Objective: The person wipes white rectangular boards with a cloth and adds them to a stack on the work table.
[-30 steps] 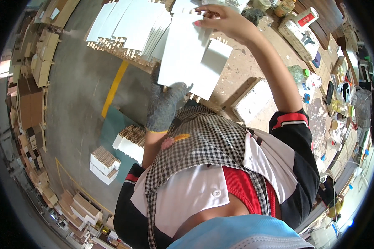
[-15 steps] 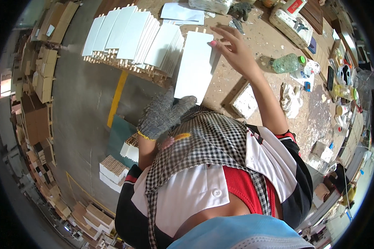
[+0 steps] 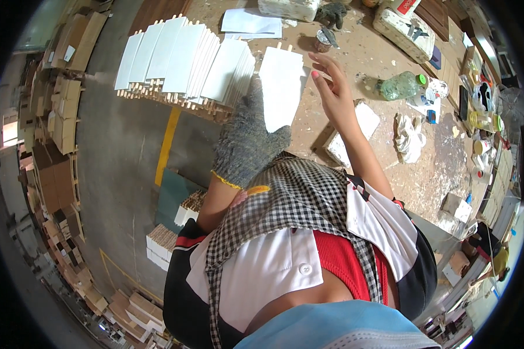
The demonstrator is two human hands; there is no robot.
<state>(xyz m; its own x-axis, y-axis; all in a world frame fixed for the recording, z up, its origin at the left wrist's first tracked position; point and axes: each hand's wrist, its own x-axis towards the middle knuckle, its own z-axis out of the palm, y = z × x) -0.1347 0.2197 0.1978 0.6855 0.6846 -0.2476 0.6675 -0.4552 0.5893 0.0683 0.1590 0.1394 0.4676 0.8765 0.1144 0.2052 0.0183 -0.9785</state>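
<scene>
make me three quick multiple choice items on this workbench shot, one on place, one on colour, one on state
1. Where does the green plastic bottle lie?
A. to the right of the bare right hand
B. on the floor
C. on top of the row of white panels

2. What colour is the knit glove on the left hand?
A. red
B. grey
C. blue

3. How is the white panel held?
A. flat under both palms
B. gripped by the gloved left hand, its dowels pointing away
C. untouched on the bench

Key: 1 A, the bottle lies on the bench right of the hand; 2 B, grey knit with a yellow cuff; 3 B, the glove grips its lower end.
</scene>
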